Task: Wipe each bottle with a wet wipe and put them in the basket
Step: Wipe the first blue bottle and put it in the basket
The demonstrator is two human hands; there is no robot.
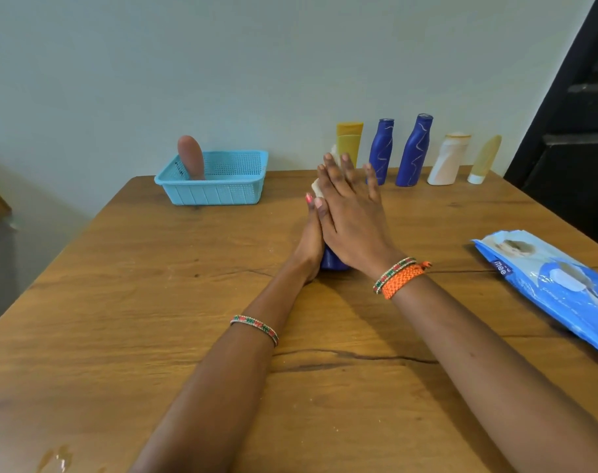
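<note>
The glossy blue wipe pack at your 3 o'clock reads "mee". Your left hand grips the smooth blue bottle standing centre-table; your right hand, fingers straight, presses a white wipe against it. The perforated plastic basket sits at 11 o'clock.

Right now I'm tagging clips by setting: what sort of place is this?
Probably a room at home: a wooden table against a plain wall, with toiletry bottles and a wet-wipe pack.
</note>
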